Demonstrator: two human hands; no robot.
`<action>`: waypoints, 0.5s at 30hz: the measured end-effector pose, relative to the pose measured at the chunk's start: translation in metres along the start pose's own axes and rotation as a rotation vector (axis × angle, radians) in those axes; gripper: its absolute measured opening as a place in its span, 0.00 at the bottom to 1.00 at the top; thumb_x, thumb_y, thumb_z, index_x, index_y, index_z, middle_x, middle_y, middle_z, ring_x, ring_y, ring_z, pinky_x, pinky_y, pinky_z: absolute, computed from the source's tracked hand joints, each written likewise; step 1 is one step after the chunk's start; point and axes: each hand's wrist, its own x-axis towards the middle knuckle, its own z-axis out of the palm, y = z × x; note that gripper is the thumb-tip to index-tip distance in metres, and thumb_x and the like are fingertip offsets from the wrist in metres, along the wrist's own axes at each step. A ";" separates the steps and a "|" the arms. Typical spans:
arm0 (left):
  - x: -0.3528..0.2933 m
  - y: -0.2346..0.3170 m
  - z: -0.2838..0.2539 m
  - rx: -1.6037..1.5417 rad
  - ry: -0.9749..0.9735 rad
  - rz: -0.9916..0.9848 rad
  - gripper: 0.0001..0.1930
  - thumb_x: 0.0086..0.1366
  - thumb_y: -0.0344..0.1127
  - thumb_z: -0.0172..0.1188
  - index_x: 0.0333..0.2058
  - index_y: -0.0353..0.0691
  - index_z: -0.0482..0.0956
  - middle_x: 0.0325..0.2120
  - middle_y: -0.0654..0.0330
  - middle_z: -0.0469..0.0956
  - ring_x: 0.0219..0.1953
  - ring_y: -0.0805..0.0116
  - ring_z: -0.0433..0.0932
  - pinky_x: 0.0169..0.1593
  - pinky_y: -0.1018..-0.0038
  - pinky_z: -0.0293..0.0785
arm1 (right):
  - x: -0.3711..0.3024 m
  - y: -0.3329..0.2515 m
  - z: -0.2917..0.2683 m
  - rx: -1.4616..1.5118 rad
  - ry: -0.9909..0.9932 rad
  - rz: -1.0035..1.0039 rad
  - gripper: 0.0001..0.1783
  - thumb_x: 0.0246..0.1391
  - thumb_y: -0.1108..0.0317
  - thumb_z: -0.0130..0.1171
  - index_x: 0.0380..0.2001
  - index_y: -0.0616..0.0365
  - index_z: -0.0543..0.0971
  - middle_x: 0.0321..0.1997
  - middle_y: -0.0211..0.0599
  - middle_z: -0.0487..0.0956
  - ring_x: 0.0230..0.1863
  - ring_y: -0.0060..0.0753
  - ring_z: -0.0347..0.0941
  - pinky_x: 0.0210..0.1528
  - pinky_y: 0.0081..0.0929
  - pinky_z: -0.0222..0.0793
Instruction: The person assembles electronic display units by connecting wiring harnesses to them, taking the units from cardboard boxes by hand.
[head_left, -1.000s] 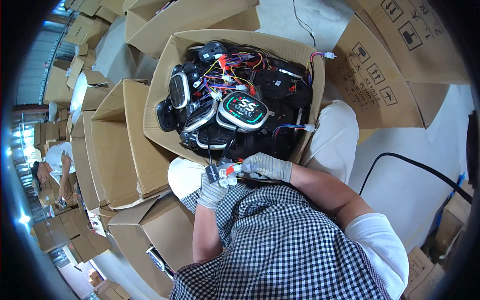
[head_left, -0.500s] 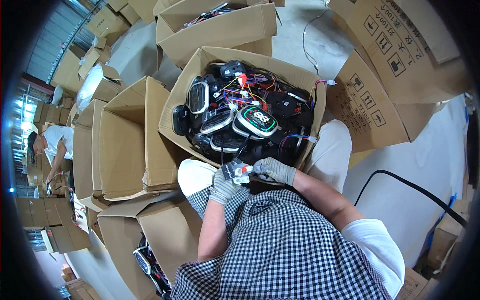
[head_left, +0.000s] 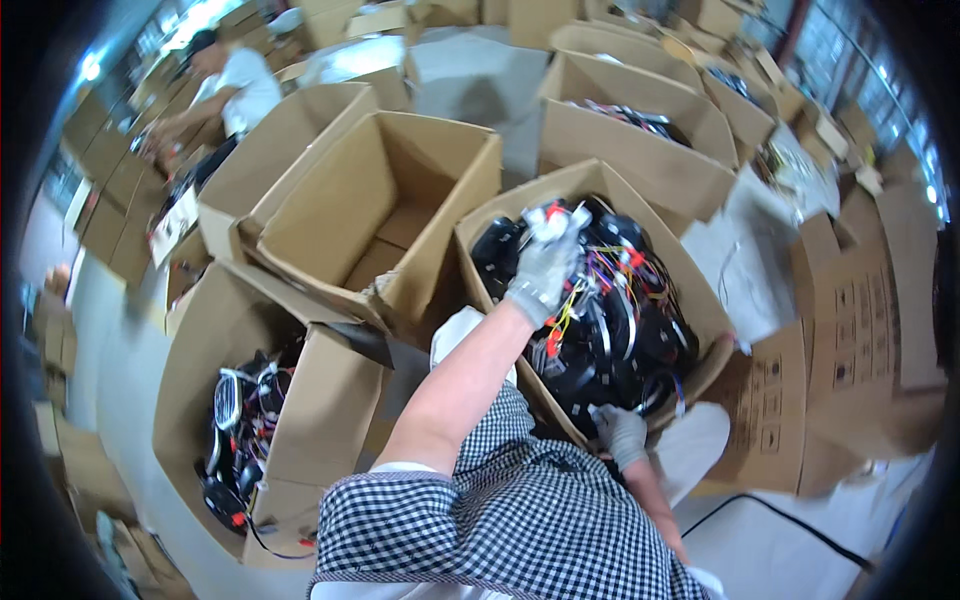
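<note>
My left hand [head_left: 545, 265], in a light grey work glove, reaches over a carton [head_left: 690, 225] full of black display units. Its fingers close round a white plug connector [head_left: 555, 222] with a red part, somewhat blurred. My right hand [head_left: 622, 437], also gloved, is low at the carton's near side, its fingertips by a black display unit [head_left: 580, 405]; what they touch is unclear. Between the hands lie yellow and purple wires [head_left: 575, 300] with red and white plugs. The lit screen seen earlier does not show.
An empty-looking carton [head_left: 330, 200] stands to the left. Nearer, another carton [head_left: 320, 400] holds display units and cables. Further cartons [head_left: 640, 165] stand behind; a stacked carton [head_left: 850, 320] is at right. A black cable [head_left: 790, 515] crosses the floor. Another person [head_left: 235, 90] works at far left.
The view has swung round to the left. My hands, together at the carton's near edge before, are now apart: the left extends across the carton, the right stays at its near side.
</note>
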 end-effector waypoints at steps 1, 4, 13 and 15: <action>0.014 0.023 0.010 0.101 0.094 0.030 0.07 0.63 0.43 0.59 0.31 0.50 0.72 0.15 0.74 0.63 0.13 0.83 0.59 0.17 0.82 0.55 | 0.001 -0.006 -0.003 -0.029 -0.061 0.008 0.23 0.60 0.45 0.41 0.29 0.48 0.79 0.29 0.41 0.80 0.32 0.46 0.78 0.33 0.41 0.73; 0.040 0.102 0.030 0.022 0.133 0.229 0.13 0.58 0.50 0.61 0.27 0.49 0.74 0.12 0.73 0.62 0.11 0.83 0.58 0.15 0.82 0.54 | -0.004 -0.001 0.005 0.013 -0.008 -0.031 0.20 0.57 0.46 0.48 0.31 0.47 0.80 0.29 0.41 0.80 0.31 0.48 0.77 0.34 0.43 0.72; 0.052 0.316 -0.005 0.096 0.302 0.958 0.14 0.63 0.49 0.57 0.27 0.45 0.72 0.12 0.71 0.65 0.12 0.80 0.60 0.17 0.78 0.60 | -0.004 0.012 0.012 -0.003 0.137 -0.147 0.20 0.58 0.49 0.46 0.26 0.50 0.78 0.24 0.44 0.79 0.25 0.49 0.76 0.28 0.45 0.71; 0.068 0.345 -0.070 0.404 0.324 1.158 0.16 0.64 0.49 0.54 0.27 0.43 0.76 0.14 0.71 0.67 0.14 0.81 0.61 0.19 0.79 0.60 | -0.008 0.008 0.008 0.022 0.194 -0.153 0.20 0.57 0.49 0.47 0.23 0.51 0.78 0.22 0.45 0.78 0.24 0.51 0.76 0.28 0.46 0.70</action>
